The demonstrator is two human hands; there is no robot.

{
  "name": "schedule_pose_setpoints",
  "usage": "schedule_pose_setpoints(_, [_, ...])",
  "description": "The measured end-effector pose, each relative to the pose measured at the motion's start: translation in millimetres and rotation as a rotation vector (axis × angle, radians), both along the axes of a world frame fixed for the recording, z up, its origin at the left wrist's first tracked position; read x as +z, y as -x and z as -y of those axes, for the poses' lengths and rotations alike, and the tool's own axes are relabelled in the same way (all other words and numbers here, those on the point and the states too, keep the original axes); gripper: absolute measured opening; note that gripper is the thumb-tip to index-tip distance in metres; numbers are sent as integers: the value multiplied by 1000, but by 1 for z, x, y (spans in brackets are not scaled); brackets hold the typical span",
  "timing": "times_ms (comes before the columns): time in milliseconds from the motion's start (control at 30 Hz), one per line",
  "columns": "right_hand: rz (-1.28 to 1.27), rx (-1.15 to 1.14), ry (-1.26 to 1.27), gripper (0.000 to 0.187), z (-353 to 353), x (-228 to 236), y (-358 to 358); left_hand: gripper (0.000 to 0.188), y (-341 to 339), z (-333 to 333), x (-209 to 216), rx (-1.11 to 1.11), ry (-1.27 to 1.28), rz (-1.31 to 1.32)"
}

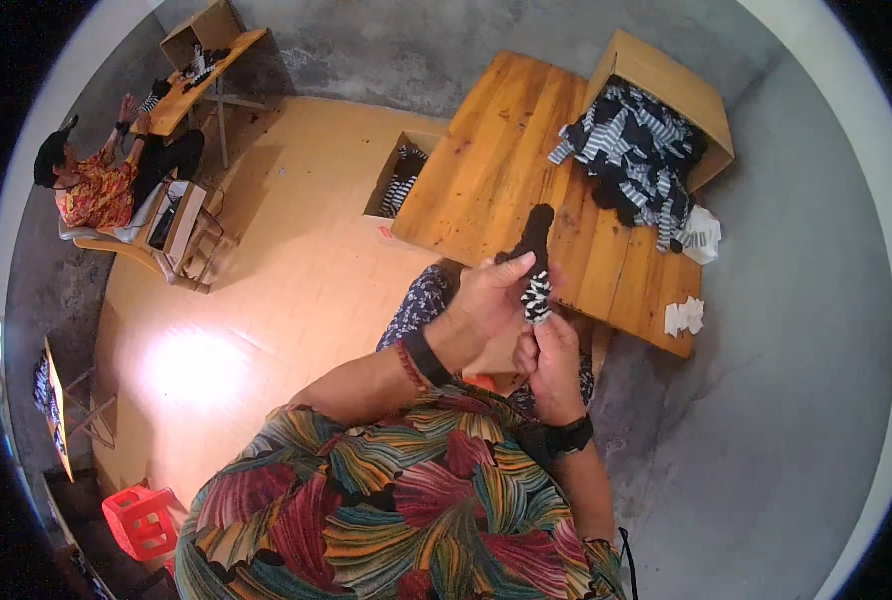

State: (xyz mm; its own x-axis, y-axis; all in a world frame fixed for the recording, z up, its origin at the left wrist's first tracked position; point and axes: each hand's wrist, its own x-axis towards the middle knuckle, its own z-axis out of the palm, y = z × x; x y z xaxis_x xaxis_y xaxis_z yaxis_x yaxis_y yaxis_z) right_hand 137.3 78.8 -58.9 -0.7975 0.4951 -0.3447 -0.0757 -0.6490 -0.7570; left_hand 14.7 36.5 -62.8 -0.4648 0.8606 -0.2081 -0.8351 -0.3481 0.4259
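Both hands are raised in front of my body, near the front edge of the wooden table [506, 130]. Between them is a small knitted piece [537, 240], sock- or glove-like, black at the far end and black-and-white patterned near me. My left hand [484, 302] grips its middle from the left, thumb laid across it. The closed fingers of my right hand [553, 358] pinch its pale near end. Some left fingers are hidden behind the piece. Similar striped and black knitted pieces [638, 150] lie heaped on the table.
A cardboard box [714, 125] lies on its side behind the heap. Small white papers [684, 317] rest at the table's right corner. Another open box [374, 200] stands left of the table. A co-worker [96, 190] sits far left; a red stool [138, 522] is lower left.
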Motion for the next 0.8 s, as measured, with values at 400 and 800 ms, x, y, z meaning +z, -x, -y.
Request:
schedule_pose_setpoints(400, [170,9,-1032,20,-30,2,-19,34,66,16,76,-260,121,-958])
schedule_pose_setpoints(800, [98,5,-515,22,-4,5,-11,16,5,-15,48,385,83,-827])
